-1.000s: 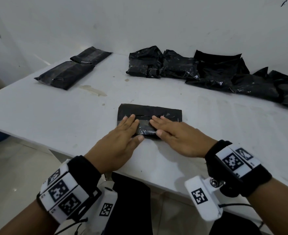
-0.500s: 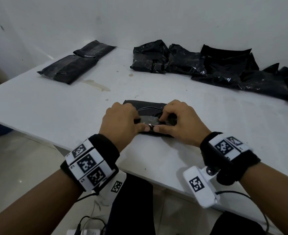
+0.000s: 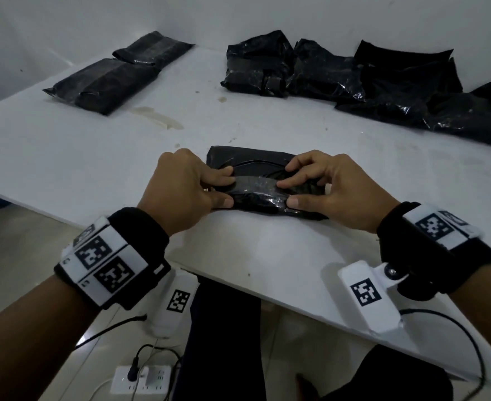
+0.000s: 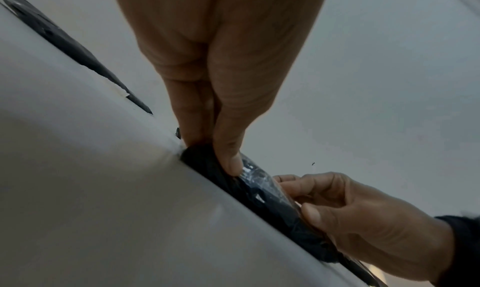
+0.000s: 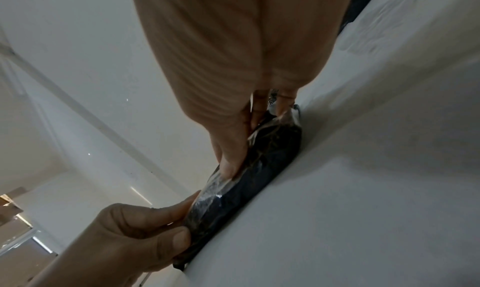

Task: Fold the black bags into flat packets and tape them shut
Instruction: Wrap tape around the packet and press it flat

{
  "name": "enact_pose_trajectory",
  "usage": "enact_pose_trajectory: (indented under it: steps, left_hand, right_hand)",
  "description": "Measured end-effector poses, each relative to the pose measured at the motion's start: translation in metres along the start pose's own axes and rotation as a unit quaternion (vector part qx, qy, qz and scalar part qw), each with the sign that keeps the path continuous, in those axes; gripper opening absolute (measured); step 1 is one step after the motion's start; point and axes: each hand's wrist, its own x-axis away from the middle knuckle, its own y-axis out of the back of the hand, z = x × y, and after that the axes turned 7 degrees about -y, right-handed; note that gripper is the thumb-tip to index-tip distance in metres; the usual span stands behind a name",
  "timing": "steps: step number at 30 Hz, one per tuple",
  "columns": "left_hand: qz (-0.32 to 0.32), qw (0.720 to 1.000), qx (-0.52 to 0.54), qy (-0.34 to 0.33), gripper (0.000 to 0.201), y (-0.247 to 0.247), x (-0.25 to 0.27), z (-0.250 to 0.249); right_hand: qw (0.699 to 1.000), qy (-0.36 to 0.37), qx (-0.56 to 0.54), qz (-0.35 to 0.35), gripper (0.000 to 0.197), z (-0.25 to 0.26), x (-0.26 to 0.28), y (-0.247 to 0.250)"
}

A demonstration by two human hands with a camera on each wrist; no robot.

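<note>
White surface (image 3: 93,175): unfolded black bags (image 3: 397,91) piled far right, two finished packets (image 3: 105,85) far left. Folded packet (image 3: 255,198) lies near the front edge, centre. Left hand (image 3: 180,192) and right hand (image 3: 331,189) each grip an end, fingers (image 3: 224,180) and thumbs clamped on the clear tape strip (image 3: 255,183) across its top. Judgement: keep the fold compressed, pull the tape taut, then press outward so the ends wrap down without wrinkles.

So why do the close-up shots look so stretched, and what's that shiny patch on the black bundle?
Head view: dim, even light; the shine is glare off clear tape on the folded bag, pinched by the left hand and right hand. Left wrist view: the wide lens balloons the nearest fingers. Right wrist view: same stretching, tilted table, soft focus.
</note>
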Motion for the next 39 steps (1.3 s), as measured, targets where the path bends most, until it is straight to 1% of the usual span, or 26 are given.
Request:
enact_pose_trajectory:
  steps: [7, 10, 12, 14, 17, 18, 19, 20, 23, 24, 25, 28, 31, 36, 39]
  left_hand:
    - [0.035, 0.999, -0.01, -0.005, 0.037, 0.007, -0.003, 0.002]
    - [0.063, 0.998, -0.03, -0.006, 0.037, 0.014, -0.003, -0.005]
    - [0.081, 0.995, -0.06, -0.016, 0.04, 0.02, -0.003, -0.012]
    - [0.065, 0.993, -0.095, -0.038, 0.042, 0.022, -0.002, -0.02]
    - [0.001, 0.985, -0.131, -0.113, 0.034, 0.019, 0.003, -0.029]
    - [-0.002, 0.98, -0.147, -0.137, 0.032, 0.016, 0.004, -0.031]
    - [0.01, 0.974, -0.165, -0.155, 0.032, 0.013, 0.005, -0.033]
    - [0.04, 0.969, -0.184, -0.163, 0.035, 0.008, 0.006, -0.034]
    - [0.18, 0.948, -0.225, -0.136, 0.051, -0.006, 0.012, -0.034]
    - [0.208, 0.942, -0.23, -0.132, 0.055, -0.009, 0.013, -0.031]
    - [0.222, 0.94, -0.223, -0.128, 0.057, -0.009, 0.014, -0.028]
    - [0.243, 0.948, -0.179, -0.1, 0.058, -0.007, 0.014, -0.023]
    - [0.244, 0.954, -0.152, -0.084, 0.058, -0.006, 0.013, -0.022]
    - [0.228, 0.962, -0.131, -0.075, 0.059, -0.008, 0.016, -0.017]
    - [0.237, 0.959, -0.137, -0.067, 0.061, -0.008, 0.016, -0.018]
  right_hand:
    - [0.997, -0.002, 0.056, 0.056, 0.044, 0.001, 0.006, 0.009]
    - [0.994, -0.006, 0.093, 0.057, 0.044, 0.006, 0.006, 0.01]
    - [0.993, -0.006, 0.11, 0.047, 0.038, 0.013, 0.005, 0.01]
    - [0.99, 0.0, 0.134, 0.034, 0.031, 0.022, 0.006, 0.011]
    - [0.984, 0.02, 0.175, 0.008, 0.033, 0.033, 0.007, 0.009]
    - [0.982, 0.03, 0.186, -0.003, 0.033, 0.036, 0.007, 0.007]
    - [0.979, 0.044, 0.2, -0.011, 0.031, 0.039, 0.007, 0.003]
    - [0.975, 0.06, 0.215, -0.012, 0.029, 0.041, 0.005, -0.001]
    - [0.964, 0.083, 0.252, 0.012, 0.024, 0.043, 0.0, -0.014]
    - [0.964, 0.077, 0.253, 0.011, 0.025, 0.043, -0.002, -0.016]
    - [0.967, 0.068, 0.246, 0.004, 0.026, 0.041, -0.003, -0.016]
    - [0.973, 0.043, 0.223, -0.027, 0.024, 0.034, -0.003, -0.012]
    - [0.977, 0.033, 0.209, -0.034, 0.022, 0.026, 0.001, -0.007]
    - [0.983, 0.01, 0.179, -0.026, 0.027, 0.02, 0.009, -0.003]
    - [0.984, 0.01, 0.177, 0.008, 0.035, 0.02, 0.018, 0.0]
